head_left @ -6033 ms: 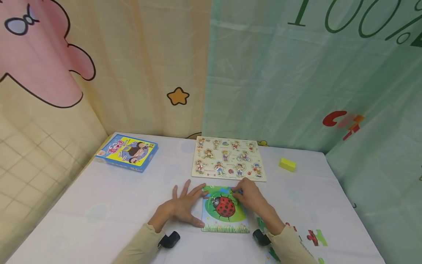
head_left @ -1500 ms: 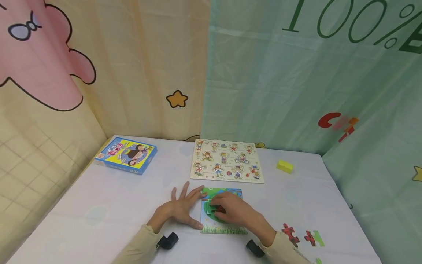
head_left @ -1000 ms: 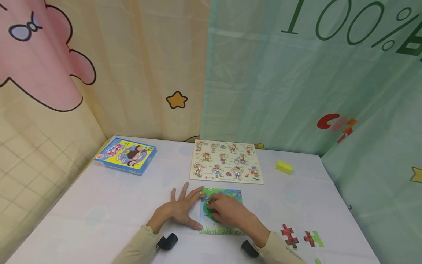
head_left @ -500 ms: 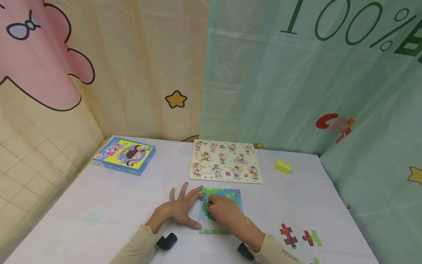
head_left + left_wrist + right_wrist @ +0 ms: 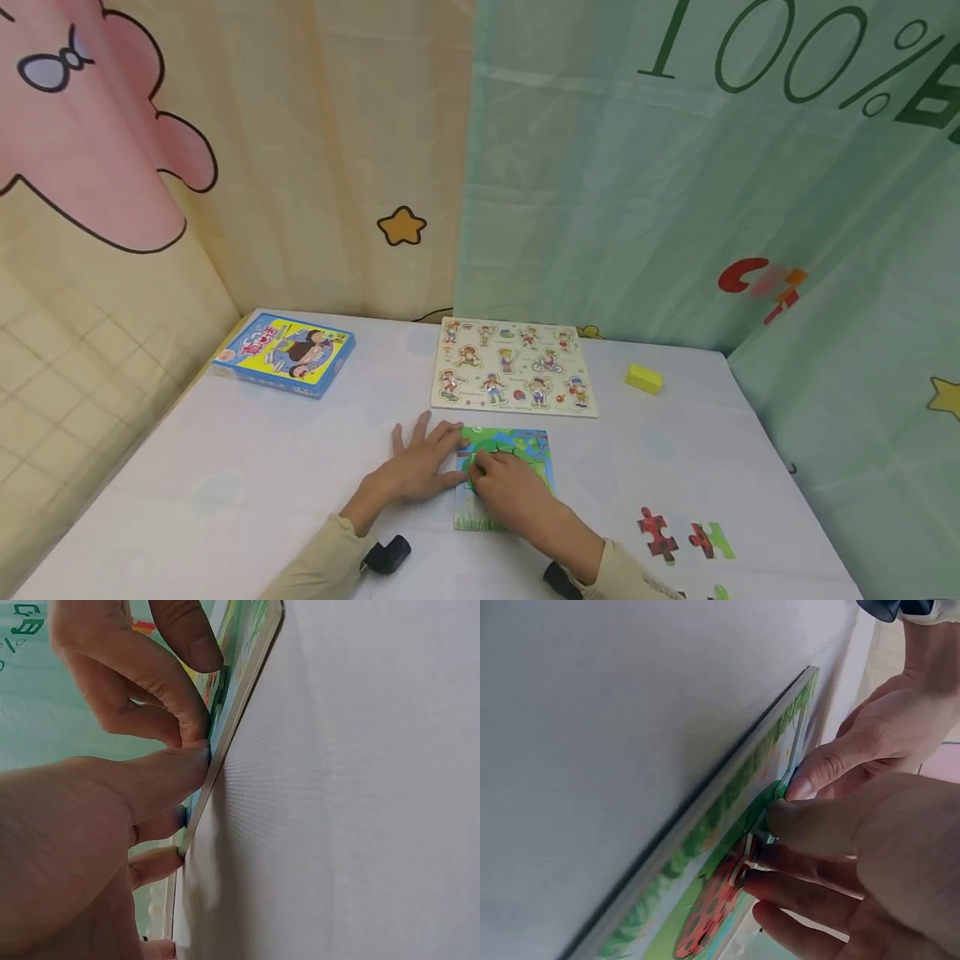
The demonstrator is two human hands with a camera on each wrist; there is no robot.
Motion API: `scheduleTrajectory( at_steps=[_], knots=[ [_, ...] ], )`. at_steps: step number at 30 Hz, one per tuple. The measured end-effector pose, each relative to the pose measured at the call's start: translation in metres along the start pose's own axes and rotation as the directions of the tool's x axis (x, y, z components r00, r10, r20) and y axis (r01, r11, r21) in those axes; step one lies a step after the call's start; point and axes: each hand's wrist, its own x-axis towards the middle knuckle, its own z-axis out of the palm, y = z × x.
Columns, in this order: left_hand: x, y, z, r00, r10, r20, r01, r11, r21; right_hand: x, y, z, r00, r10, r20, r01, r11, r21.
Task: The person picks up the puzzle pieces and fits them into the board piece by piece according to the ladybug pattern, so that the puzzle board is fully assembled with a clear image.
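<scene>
A square jigsaw board [image 5: 537, 450] with a red ladybug picture [image 5: 709, 907] and a grass border lies on the table. My left hand [image 5: 420, 468] rests along its left edge, fingers spread and the thumb touching the rim in the left wrist view. Bent over the board's middle, my right hand [image 5: 512, 493] pinches a small jigsaw piece [image 5: 741, 860] between thumb and fingers, close at the ladybug's head end. In the head view my right hand covers most of the ladybug and the piece.
Loose jigsaw pieces lie at the right: a red one [image 5: 657, 534], a red-and-green one [image 5: 711, 541], and a green one [image 5: 720, 592] cut off by the frame. Behind the board are a wooden peg puzzle [image 5: 513, 367], a yellow block [image 5: 643, 379] and a blue box [image 5: 288, 352].
My right hand has moved from the board's top right corner to its left middle. The left thumb has slid up the left edge from the lower corner. Fewer loose pieces show at right.
</scene>
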Motion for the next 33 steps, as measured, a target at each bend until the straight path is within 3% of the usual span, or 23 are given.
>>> scheduleTrajectory(
  at_steps=[3, 5, 6, 8, 11, 13, 15, 18, 25, 31, 33],
  knots=[
    [0.000, 0.002, -0.001, 1.000, -0.016, 0.005, 0.016, 1.000, 0.005, -0.005, 0.006, 0.003, 0.998, -0.012, 0.058, 0.004, 0.991, 0.137],
    [0.000, 0.003, -0.003, 0.999, -0.029, 0.015, 0.029, 1.000, 0.011, -0.008, 0.013, 0.004, 0.992, -0.016, 0.125, -0.024, 0.951, 0.309],
    [0.000, 0.002, -0.003, 0.999, -0.034, 0.022, 0.034, 0.999, 0.013, -0.009, 0.017, 0.005, 0.988, -0.017, 0.152, -0.047, 0.912, 0.407],
    [0.000, 0.002, -0.004, 0.998, -0.045, 0.034, 0.045, 0.999, 0.009, -0.011, 0.026, 0.007, 0.982, -0.020, 0.190, -0.097, 0.807, 0.583],
    [0.001, 0.001, -0.005, 0.997, -0.054, 0.051, 0.055, 0.998, -0.005, -0.016, 0.039, 0.012, 0.986, -0.017, 0.169, -0.113, 0.678, 0.726],
    [0.000, 0.000, -0.005, 0.997, -0.057, 0.061, 0.057, 0.998, -0.008, -0.021, 0.046, 0.015, 0.991, 0.005, 0.137, -0.111, 0.619, 0.777],
    [0.000, 0.000, -0.004, 0.996, -0.055, 0.067, 0.056, 0.998, -0.011, -0.028, 0.052, 0.018, 0.994, 0.039, 0.105, -0.108, 0.582, 0.806],
    [0.001, -0.001, -0.003, 0.996, -0.049, 0.074, 0.051, 0.998, -0.021, -0.043, 0.062, 0.022, 0.992, 0.088, 0.091, -0.124, 0.558, 0.820],
    [0.004, -0.006, 0.001, 0.996, -0.035, 0.087, 0.041, 0.997, -0.059, -0.086, 0.087, 0.024, 0.973, 0.185, 0.137, -0.221, 0.585, 0.780],
    [0.006, -0.014, 0.010, 0.996, -0.014, 0.087, 0.020, 0.997, -0.076, -0.121, 0.104, 0.017, 0.933, 0.257, 0.252, -0.356, 0.560, 0.748],
    [0.004, -0.010, 0.006, 0.995, -0.018, 0.102, 0.025, 0.997, -0.068, -0.133, 0.108, 0.017, 0.922, 0.280, 0.269, -0.385, 0.566, 0.729]
  ],
)
